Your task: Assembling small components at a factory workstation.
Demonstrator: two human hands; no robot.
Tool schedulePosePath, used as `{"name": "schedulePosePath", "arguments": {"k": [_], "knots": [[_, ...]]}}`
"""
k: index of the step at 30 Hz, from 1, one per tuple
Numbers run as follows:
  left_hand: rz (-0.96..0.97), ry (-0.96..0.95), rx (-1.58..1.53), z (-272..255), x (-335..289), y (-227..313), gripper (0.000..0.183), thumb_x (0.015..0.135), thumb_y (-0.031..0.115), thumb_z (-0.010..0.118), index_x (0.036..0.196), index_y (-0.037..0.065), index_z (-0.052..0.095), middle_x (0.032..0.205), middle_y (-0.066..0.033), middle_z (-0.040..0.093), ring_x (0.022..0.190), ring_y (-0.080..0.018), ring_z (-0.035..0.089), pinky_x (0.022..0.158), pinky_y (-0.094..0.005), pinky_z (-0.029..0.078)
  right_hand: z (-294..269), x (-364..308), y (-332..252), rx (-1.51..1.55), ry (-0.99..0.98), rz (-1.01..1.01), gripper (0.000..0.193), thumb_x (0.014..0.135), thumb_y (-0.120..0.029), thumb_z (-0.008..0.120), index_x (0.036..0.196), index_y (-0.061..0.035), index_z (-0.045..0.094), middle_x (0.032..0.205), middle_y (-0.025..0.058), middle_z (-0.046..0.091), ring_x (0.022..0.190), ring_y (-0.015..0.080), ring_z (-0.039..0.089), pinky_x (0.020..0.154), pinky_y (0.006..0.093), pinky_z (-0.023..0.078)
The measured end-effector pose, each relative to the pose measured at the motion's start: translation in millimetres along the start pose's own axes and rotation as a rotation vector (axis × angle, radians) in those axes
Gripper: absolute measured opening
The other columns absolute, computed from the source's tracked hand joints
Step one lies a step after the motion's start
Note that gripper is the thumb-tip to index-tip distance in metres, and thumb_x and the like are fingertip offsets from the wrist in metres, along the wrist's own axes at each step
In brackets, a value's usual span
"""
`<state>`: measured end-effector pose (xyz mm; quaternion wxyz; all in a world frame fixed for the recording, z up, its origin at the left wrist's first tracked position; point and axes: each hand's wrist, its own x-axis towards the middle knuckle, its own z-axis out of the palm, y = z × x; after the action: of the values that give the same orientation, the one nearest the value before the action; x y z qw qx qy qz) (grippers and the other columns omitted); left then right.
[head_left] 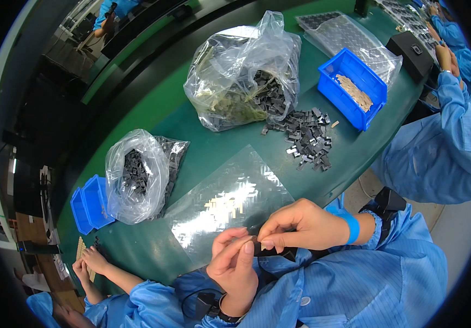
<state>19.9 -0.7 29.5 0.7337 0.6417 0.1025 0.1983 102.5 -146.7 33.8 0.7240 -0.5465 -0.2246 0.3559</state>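
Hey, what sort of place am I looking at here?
Likely a factory floor for small-parts handwork: people in matching blue workwear along a long green table, a pile of small dark parts beside a clear plastic bag, and a blue bin of beige pieces.

the right hand (301, 225) curls just left of the blue wristband (351, 228), thumb and index finger pinched together; the left hand (235, 270), lower and farther left of that band, has bent fingers and a raised thumb close to the right fingertips.
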Motion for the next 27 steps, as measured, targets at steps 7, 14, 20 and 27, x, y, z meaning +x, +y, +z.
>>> {"name": "schedulePosePath", "arguments": {"k": [7,14,20,27], "knots": [[0.058,-0.029,0.093,-0.1,2.2,-0.1,0.011,0.078,0.001,0.064,0.087,-0.004,0.065,0.104,-0.0121,0.051,0.081,-0.0154,0.054,0.071,-0.0237,0.044,4.9,5.1,1.8,0.150,0.030,0.039,0.017,0.085,-0.012,0.058,0.094,0.0023,0.061,0.079,0.0039,0.062,0.064,0.0076,0.058,0.057,0.0203,0.046],[-0.046,-0.011,0.273,-1.1,-8.4,-1.3,0.012,0.077,0.004,0.059,0.087,-0.002,0.064,0.106,-0.0128,0.049,0.089,-0.0201,0.052,0.076,-0.0282,0.042,10.1,-4.8,6.5,0.133,0.052,0.060,0.020,0.086,-0.012,0.057,0.099,0.0018,0.060,0.081,0.0033,0.061,0.069,0.0070,0.057,0.063,0.0212,0.048],[-0.267,0.033,-0.141,10.3,-6.3,11.1,0.011,0.085,0.004,0.051,0.086,-0.004,0.058,0.105,-0.0089,0.048,0.083,-0.0152,0.053,0.069,-0.0256,0.044,12.5,0.9,10.4,0.169,0.027,-0.070,0.020,0.086,-0.011,0.058,0.100,0.0027,0.060,0.085,0.0035,0.063,0.072,0.0079,0.059,0.065,0.0201,0.048],[-0.225,0.034,-0.151,17.1,-4.1,14.0,0.009,0.084,0.004,0.051,0.084,-0.003,0.057,0.104,-0.0079,0.048,0.087,-0.0150,0.051,0.076,-0.0263,0.041,8.1,-0.9,8.3,0.114,0.041,-0.062,0.018,0.086,-0.011,0.058,0.098,0.0022,0.060,0.086,0.0048,0.064,0.073,0.0090,0.060,0.065,0.0236,0.049]]}}
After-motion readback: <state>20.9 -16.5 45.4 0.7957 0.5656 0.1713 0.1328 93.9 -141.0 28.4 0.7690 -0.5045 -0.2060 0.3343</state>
